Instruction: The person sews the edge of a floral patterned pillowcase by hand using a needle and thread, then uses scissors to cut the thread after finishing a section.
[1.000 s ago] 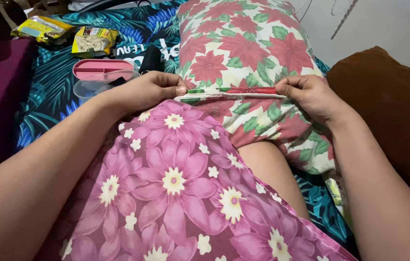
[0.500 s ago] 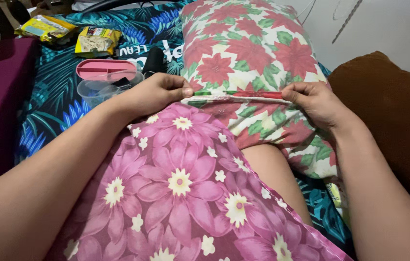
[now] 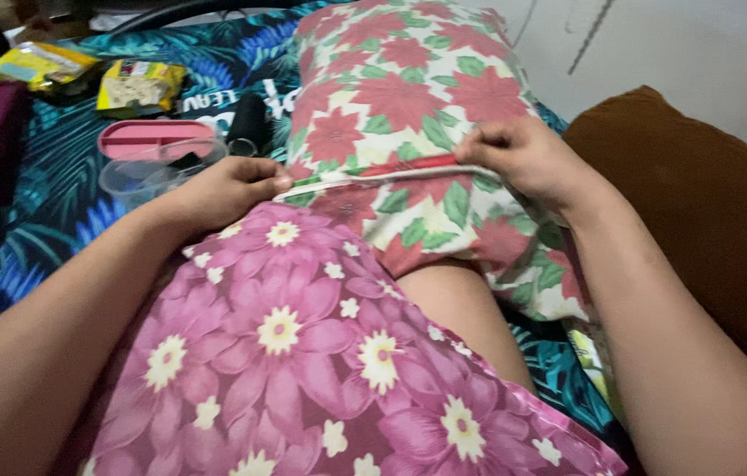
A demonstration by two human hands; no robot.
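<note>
at the far left, on the dark leaf-print bedsheet (image 3: 48, 189), lie two yellow snack packets (image 3: 131, 85), and nearer in a clear plastic tub (image 3: 140, 176) with a pink lid (image 3: 149, 138) resting just behind it. a black object (image 3: 248, 119) sits between the tub and the pillow; what it is cannot be told.

the left hand (image 3: 219, 192) rests beside the tub, at the top edge of the pink flowered dress (image 3: 303, 353) that covers the lap. its thumb and forefinger are closed tight, pinching the left end of the pillowcase's open hem (image 3: 365, 174), a pale folded edge with a red strip along it. the other fingers are curled under.

the hem runs taut from that pinch across to the right hand. it belongs to the pillow (image 3: 409, 97), whose case is printed with red flowers and green leaves; the pillow lies lengthwise away from the person, its near end draped over the bare knee.

the right hand (image 3: 528, 159) sits on the pillow's right side, knuckles up, fingers bent and closed on the other end of the hem, thumb tucked below the edge. both hands grip the same edge, well apart.

at the far right a brown cushion (image 3: 691, 203) lies against the pale wall (image 3: 699, 53).
</note>
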